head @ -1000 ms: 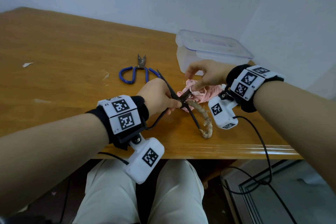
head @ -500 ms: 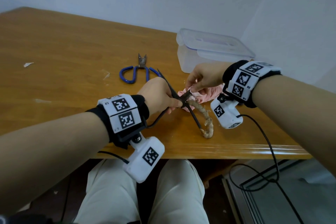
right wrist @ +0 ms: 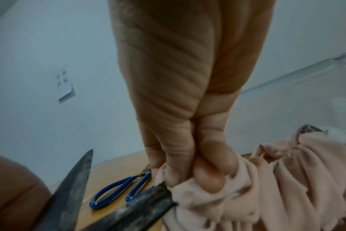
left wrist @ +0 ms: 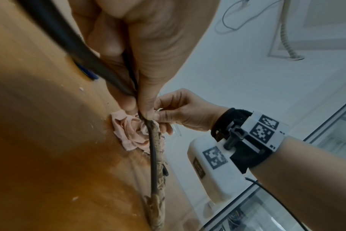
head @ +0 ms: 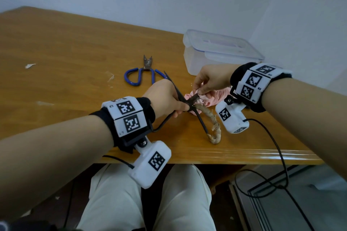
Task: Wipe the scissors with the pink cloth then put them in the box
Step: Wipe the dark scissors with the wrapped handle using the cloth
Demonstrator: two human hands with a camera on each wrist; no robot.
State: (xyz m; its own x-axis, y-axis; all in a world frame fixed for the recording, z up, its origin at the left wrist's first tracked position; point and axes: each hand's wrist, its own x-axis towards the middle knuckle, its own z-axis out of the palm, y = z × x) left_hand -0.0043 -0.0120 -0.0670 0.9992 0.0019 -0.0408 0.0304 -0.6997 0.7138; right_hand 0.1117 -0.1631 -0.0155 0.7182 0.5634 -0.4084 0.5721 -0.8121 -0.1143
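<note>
Right hand (head: 210, 78) has risen since earlier frame, pinching cloth (head: 216, 95) around blade. Left hand (head: 165, 99) grips scissors (head: 187, 102) near table (head: 65, 52) front edge. Box (head: 221, 52) at far right corner.

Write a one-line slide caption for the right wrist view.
Right hand pinches pink cloth around a dark scissor blade; blue scissors behind.

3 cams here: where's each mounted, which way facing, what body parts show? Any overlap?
Head: looks down over table; both forearms, left hand, right hand, legs.
Left wrist: along left hand at black scissors; right hand too.
Right wrist: along right fingers pinching pink cloth on blade.
Shared: blue scissors, cloth in all three.
</note>
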